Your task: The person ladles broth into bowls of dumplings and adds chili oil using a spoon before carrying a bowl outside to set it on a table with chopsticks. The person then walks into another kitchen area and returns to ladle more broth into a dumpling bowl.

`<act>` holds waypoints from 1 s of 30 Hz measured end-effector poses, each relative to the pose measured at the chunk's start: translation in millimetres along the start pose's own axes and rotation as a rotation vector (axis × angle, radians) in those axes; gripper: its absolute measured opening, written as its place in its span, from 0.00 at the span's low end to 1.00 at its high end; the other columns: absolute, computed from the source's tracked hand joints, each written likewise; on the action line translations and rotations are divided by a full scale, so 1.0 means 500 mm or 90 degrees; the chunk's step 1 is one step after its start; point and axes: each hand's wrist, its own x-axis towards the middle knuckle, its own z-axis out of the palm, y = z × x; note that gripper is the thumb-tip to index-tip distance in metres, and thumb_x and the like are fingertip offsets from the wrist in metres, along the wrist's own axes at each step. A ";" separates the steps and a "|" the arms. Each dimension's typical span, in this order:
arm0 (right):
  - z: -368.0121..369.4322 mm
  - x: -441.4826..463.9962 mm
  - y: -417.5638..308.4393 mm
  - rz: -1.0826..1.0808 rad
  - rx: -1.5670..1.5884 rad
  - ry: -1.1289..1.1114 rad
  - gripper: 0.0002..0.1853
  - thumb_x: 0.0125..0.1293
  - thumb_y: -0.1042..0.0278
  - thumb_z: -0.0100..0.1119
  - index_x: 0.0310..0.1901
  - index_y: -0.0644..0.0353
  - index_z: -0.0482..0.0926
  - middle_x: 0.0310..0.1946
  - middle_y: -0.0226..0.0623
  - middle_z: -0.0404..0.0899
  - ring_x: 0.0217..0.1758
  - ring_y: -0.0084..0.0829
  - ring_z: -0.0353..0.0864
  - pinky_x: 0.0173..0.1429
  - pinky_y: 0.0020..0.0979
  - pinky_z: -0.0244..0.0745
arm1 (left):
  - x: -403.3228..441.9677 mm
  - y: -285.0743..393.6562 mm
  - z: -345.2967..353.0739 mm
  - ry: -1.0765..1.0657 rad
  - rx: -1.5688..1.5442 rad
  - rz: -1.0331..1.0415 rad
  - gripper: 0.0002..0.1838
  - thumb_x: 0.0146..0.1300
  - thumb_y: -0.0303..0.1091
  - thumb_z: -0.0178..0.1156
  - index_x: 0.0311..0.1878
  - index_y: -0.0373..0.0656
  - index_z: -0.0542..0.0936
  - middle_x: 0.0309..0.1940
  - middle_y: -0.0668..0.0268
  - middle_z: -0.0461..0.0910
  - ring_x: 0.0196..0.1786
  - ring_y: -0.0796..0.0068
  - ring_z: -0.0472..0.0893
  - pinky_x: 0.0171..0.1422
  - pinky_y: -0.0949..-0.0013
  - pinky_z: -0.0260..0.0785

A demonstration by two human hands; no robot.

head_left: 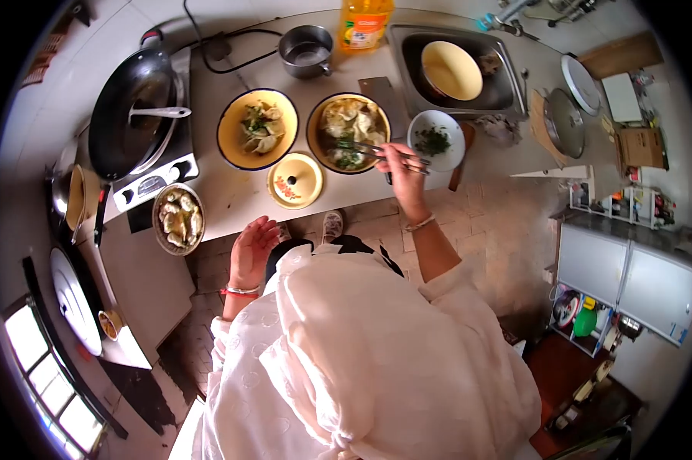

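Right grip (404, 169) is closed on chopsticks (367, 148), upper centre of frame; their tips are in the dumpling bowl (316, 132), just left of it. Left grip (253, 249), left of centre, is empty, loosely curled.

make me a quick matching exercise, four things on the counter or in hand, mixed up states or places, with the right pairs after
1. chopsticks
2. yellow lid
3. white bowl
4. bottle

A. contains chopped greens
B. bears an orange label
C. held in the right hand
D. has a black knob

Pairs: 1-C, 2-D, 3-A, 4-B
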 end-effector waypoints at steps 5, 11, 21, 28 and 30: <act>-0.049 -0.006 -0.033 0.006 0.007 0.061 0.10 0.71 0.70 0.55 0.44 0.70 0.79 0.32 0.41 0.83 0.26 0.24 0.83 0.31 0.21 0.78 | -0.008 0.011 0.006 -0.020 0.022 0.007 0.13 0.72 0.38 0.51 0.51 0.40 0.77 0.46 0.62 0.81 0.47 0.69 0.80 0.53 0.67 0.74; -0.035 -0.013 -0.126 -0.060 -0.014 0.102 0.13 0.73 0.67 0.51 0.44 0.70 0.79 0.34 0.40 0.83 0.29 0.24 0.83 0.34 0.22 0.78 | -0.012 0.020 -0.011 -0.008 -0.003 0.024 0.14 0.73 0.36 0.48 0.51 0.35 0.75 0.45 0.56 0.80 0.46 0.63 0.81 0.54 0.63 0.76; 0.092 -0.049 -0.084 -0.481 -0.464 -0.161 0.10 0.58 0.80 0.62 0.43 0.65 0.79 0.36 0.40 0.79 0.36 0.38 0.81 0.39 0.33 0.78 | -0.015 0.026 -0.033 -0.043 0.005 0.023 0.15 0.72 0.38 0.50 0.53 0.39 0.76 0.47 0.61 0.80 0.49 0.66 0.80 0.54 0.65 0.74; 0.056 -0.096 -0.115 -0.498 -0.511 -0.203 0.09 0.58 0.79 0.62 0.42 0.64 0.80 0.38 0.39 0.80 0.38 0.38 0.82 0.41 0.32 0.79 | -0.031 0.028 -0.049 0.008 -0.030 0.030 0.14 0.73 0.35 0.47 0.50 0.37 0.75 0.45 0.57 0.81 0.48 0.62 0.81 0.55 0.63 0.74; 0.042 -0.095 -0.147 -0.451 -0.450 -0.158 0.09 0.58 0.79 0.63 0.42 0.64 0.79 0.37 0.38 0.79 0.36 0.36 0.83 0.39 0.30 0.79 | -0.030 0.028 -0.052 0.008 -0.032 0.030 0.13 0.73 0.36 0.47 0.50 0.37 0.75 0.45 0.57 0.81 0.48 0.62 0.81 0.55 0.64 0.74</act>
